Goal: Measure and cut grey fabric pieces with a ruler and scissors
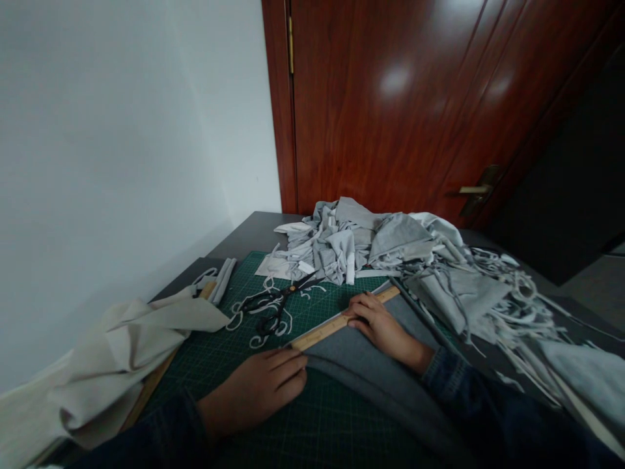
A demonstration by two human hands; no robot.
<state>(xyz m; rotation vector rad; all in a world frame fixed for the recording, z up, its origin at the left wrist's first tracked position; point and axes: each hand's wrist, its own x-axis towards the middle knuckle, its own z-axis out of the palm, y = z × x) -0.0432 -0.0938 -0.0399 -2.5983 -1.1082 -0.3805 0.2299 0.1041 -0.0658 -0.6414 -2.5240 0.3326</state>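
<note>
A wooden ruler lies slantwise along the pale edge of a piece of grey fabric. My left hand is closed at the ruler's near end, its fingertips on the ruler and the fabric corner; exactly how it grips there is partly hidden. Farther up, my right hand has bent fingers gripping and pressing the ruler near its middle. The fabric runs from under the ruler toward me, below my right forearm. Black-handled scissors rest with blades apart, left of the ruler, among thin white fabric strips.
A green cutting mat covers much of the dark table. Grey scraps are heaped at the back, with tangled strips at right. Beige cloth drapes over the left side. A wall and a wooden door stand behind.
</note>
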